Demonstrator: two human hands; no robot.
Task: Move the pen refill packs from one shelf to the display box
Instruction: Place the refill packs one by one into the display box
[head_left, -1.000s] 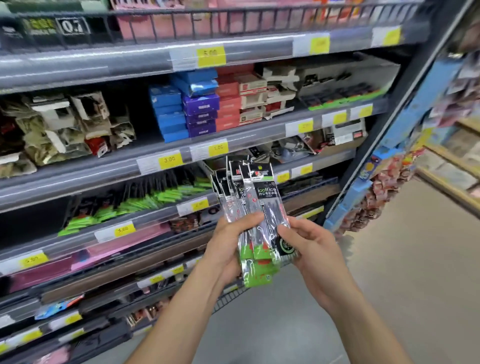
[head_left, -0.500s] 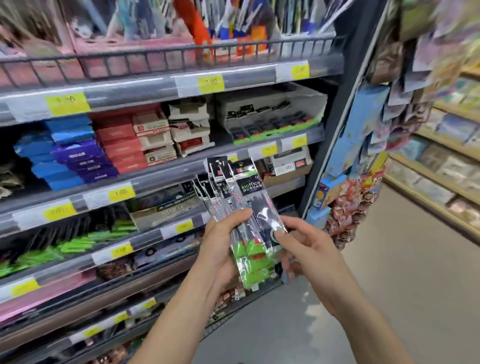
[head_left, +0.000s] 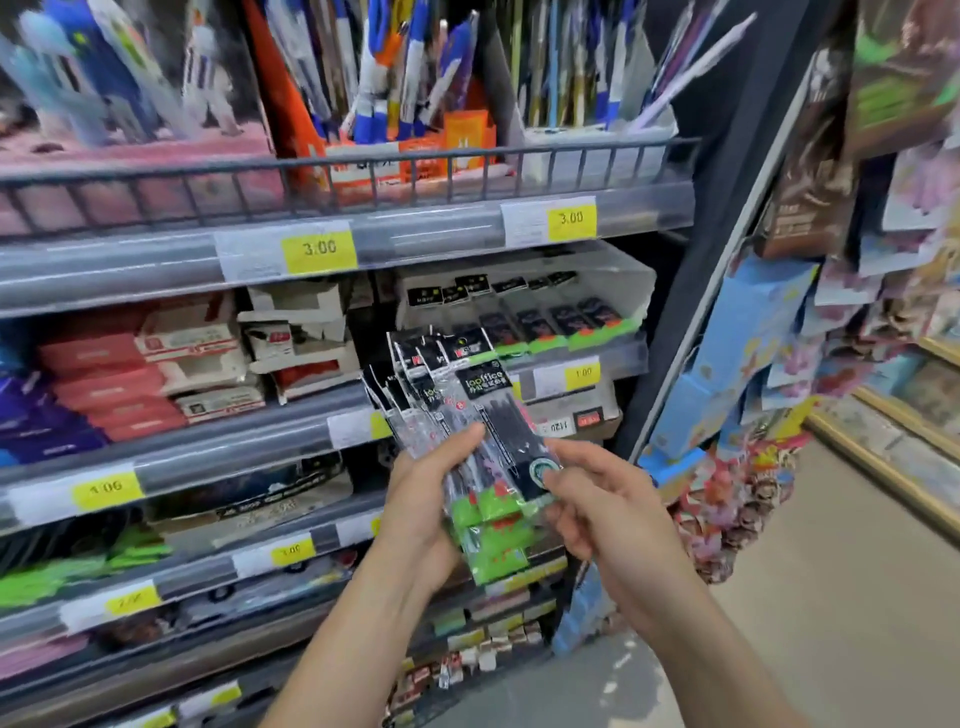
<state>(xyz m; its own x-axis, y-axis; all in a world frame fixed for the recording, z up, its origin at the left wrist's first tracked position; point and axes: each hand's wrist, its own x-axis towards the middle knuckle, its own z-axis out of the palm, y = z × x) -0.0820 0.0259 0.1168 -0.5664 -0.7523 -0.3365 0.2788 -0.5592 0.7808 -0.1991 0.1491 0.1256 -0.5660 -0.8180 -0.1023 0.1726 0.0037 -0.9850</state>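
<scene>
A fanned bunch of pen refill packs (head_left: 457, 395), clear sleeves with black tops and green bottoms, is held upright in front of the shelves. My left hand (head_left: 423, 499) grips the bunch from the left, thumb across the front. My right hand (head_left: 597, 499) pinches the front pack's lower right edge. Behind and above the bunch, a clear display box (head_left: 631, 283) sits on the second shelf with several similar packs lying in it.
Red and white boxes (head_left: 150, 364) fill the shelf left of the display box. A wire-railed shelf (head_left: 363, 176) above holds pens. More green packs (head_left: 67, 571) lie on a lower left shelf. Hanging goods (head_left: 753, 364) flank the shelf's right end; an aisle floor (head_left: 831, 597) lies right.
The view has swung up and to the right, bringing the display box closer behind the bunch. Both hands keep hold of the packs, raised toward the second shelf.
</scene>
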